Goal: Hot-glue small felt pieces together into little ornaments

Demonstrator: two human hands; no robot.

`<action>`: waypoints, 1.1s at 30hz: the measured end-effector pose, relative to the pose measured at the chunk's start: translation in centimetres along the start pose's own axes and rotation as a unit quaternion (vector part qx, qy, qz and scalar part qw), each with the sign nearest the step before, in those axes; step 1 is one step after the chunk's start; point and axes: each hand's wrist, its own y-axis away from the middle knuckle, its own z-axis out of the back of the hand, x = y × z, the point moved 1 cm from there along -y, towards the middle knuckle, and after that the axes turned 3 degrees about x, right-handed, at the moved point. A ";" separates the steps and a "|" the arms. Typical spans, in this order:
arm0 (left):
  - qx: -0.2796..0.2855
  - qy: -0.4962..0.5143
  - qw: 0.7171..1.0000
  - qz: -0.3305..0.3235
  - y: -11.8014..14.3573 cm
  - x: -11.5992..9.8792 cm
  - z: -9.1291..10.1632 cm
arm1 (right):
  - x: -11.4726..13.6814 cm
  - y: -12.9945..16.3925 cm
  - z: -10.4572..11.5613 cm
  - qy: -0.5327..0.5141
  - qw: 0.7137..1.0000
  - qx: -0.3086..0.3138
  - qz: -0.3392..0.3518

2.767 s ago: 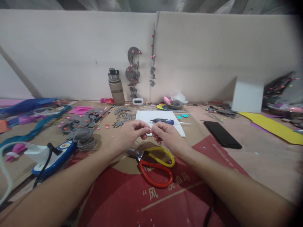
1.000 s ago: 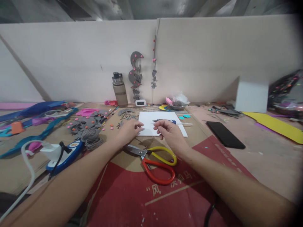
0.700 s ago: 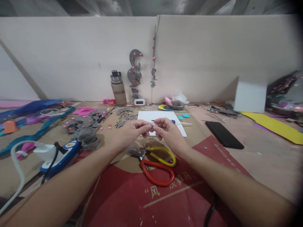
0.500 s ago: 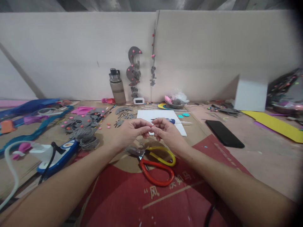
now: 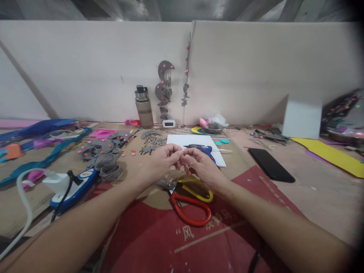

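My left hand (image 5: 166, 158) and my right hand (image 5: 200, 163) meet at the fingertips above the work surface, both pinched closed. Whatever lies between the fingers is too small or hidden to make out. Just below them rest scissors (image 5: 191, 208) with one red and one yellow handle, the blades partly under my hands. Behind my right hand a blue glue gun (image 5: 207, 148) with a clear glue stick lies on a white board (image 5: 178, 139). Left of my hands are grey felt cutouts (image 5: 150, 143).
Grey cord (image 5: 109, 167) and felt pieces with pink and orange pompoms lie at left, beside a blue power strip (image 5: 75, 191). A bottle (image 5: 144, 110) and a small digital clock (image 5: 168, 123) stand at the back. A black phone (image 5: 270, 165) and yellow sheet (image 5: 330, 155) lie right.
The view has tilted up slightly and shifted left. My hands have drawn closer together, their fingertips now overlapping more, with the right fingers curled further.
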 end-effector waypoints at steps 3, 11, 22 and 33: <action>0.010 0.073 0.997 -0.004 -0.2 0.1 0.0 | -0.1 -0.1 0.2 -0.029 1.000 0.000 0.008; -0.019 -0.056 0.996 -0.072 0.7 -0.3 0.3 | -0.5 0.1 0.4 -0.076 0.996 0.028 -0.045; -0.019 -0.348 0.912 -0.217 1.1 -0.9 1.3 | -0.3 -0.1 0.6 -0.036 0.998 0.042 -0.035; 0.002 -0.391 0.889 -0.238 1.3 -1.1 1.4 | -0.2 -0.1 0.5 -0.048 0.997 0.029 -0.047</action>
